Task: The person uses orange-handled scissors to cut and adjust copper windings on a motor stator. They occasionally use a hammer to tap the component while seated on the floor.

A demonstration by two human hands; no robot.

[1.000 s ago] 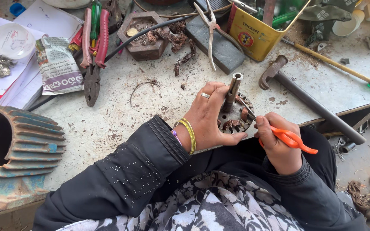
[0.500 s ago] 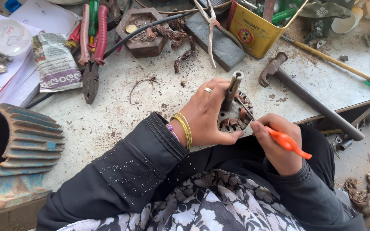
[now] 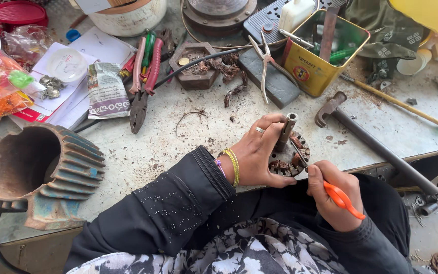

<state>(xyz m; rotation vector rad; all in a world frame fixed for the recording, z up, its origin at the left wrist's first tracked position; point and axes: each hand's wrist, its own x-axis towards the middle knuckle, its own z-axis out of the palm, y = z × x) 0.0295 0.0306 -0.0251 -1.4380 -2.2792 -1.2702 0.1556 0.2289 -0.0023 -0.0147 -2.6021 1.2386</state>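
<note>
A person sits at a cluttered bench [image 3: 188, 147]. The left hand [image 3: 257, 155] grips a round metal motor part [image 3: 292, 157] by its upright shaft, at the near edge of the bench. The right hand [image 3: 333, 195], just right of it, is closed around an orange-handled tool [image 3: 341, 199] whose thin tip touches the part. A hammer [image 3: 371, 142] lies to the right, pliers [image 3: 143, 86] far left.
</note>
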